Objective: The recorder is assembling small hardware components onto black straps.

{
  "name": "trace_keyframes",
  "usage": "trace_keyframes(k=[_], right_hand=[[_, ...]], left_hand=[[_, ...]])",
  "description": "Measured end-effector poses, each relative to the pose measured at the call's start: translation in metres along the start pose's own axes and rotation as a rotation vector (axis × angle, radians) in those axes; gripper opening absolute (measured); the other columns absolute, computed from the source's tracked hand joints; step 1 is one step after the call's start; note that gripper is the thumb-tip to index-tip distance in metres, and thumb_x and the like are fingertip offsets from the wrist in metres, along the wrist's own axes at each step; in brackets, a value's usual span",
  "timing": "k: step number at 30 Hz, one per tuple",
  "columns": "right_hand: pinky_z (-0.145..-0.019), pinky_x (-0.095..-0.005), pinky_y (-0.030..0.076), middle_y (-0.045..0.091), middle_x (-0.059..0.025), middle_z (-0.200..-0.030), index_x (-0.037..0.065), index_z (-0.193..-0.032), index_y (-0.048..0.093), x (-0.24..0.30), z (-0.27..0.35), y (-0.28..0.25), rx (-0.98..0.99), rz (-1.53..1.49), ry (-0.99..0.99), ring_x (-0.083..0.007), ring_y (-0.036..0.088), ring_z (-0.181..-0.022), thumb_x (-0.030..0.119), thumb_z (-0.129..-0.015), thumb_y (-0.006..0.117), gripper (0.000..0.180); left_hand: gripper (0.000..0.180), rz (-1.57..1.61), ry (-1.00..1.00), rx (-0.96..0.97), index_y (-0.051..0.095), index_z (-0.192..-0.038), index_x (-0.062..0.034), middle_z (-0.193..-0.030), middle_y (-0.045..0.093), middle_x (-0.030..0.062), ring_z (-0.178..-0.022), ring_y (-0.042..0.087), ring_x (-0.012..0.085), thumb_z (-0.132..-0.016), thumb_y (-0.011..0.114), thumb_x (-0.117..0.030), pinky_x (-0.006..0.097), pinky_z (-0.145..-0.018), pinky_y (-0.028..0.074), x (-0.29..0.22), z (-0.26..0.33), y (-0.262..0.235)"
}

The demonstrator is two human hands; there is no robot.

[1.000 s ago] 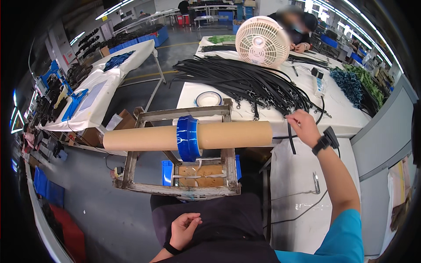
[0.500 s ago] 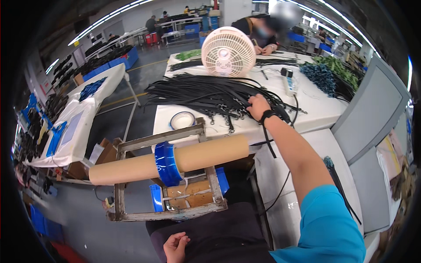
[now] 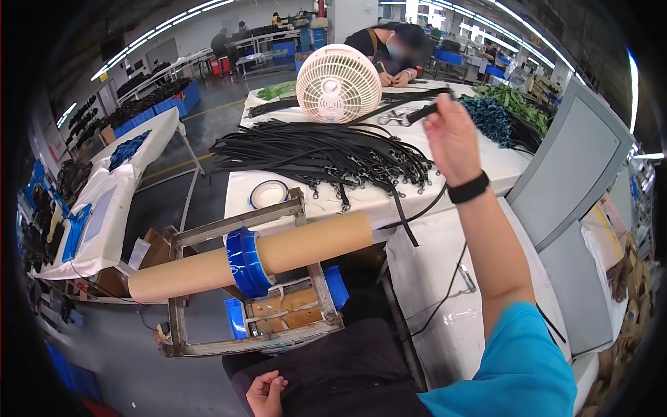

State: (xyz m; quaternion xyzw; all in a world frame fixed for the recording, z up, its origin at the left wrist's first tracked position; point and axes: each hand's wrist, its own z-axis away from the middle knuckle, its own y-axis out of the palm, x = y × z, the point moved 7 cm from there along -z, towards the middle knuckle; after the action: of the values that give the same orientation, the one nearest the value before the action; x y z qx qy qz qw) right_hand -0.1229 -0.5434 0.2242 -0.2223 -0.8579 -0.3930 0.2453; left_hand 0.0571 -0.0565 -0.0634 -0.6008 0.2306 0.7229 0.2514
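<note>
My right hand, with a black band on its wrist, is raised over the far right of the white table. Its fingers are closed on a black strap that has metal snap hooks at its end and trails left behind the fan. Below and left of that hand lies a heap of similar black straps, their metal hooks gathered at the near right side. Down by my dark-clothed lap, my left hand rests with its fingers curled in and nothing visible in them.
A cream fan stands behind the heap. Before me, a worn wooden frame carries a cardboard tube ringed by blue tape. A white tape roll lies nearby. Grey panels rise at right. A co-worker leans over the far side.
My right hand has lifted from the strap heap, up and to the right, bringing a black strap with it. My left hand stays curled at my lap. The view has shifted slightly.
</note>
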Motion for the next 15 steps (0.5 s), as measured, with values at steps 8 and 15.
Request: trace_keyframes(k=[8, 15], right_hand=[[-0.064, -0.0267, 0.049, 0.056, -0.0138, -0.094, 0.002, -0.093, 0.049, 0.087, 0.135, 0.084, 0.101, 0.117, -0.245, -0.0147, 0.059, -0.070, 0.003, -0.090, 0.052, 0.004], [-0.081, -0.0319, 0.054, 0.052, -0.0194, -0.106, -0.001, -0.101, 0.049, 0.004, 0.256, 0.154, 0.484, 0.135, 0.041, -0.0235, 0.062, -0.093, -0.015, -0.080, 0.056, 0.026]], left_hand=[[0.016, 0.088, 0.086, 0.242, 0.059, -0.101, 0.0038, -0.087, 0.064, 0.0102, -0.078, 0.064, 0.0165, -0.087, 0.060, -0.003, 0.026, -0.071, 0.052, -0.064, 0.002, 0.054], [0.031, 0.454, 0.178, 0.574, 0.054, -0.116, 0.0043, -0.109, 0.060, 0.0156, -0.093, 0.062, 0.0226, -0.087, 0.059, -0.004, 0.034, -0.085, 0.050, -0.145, 0.018, 0.090]])
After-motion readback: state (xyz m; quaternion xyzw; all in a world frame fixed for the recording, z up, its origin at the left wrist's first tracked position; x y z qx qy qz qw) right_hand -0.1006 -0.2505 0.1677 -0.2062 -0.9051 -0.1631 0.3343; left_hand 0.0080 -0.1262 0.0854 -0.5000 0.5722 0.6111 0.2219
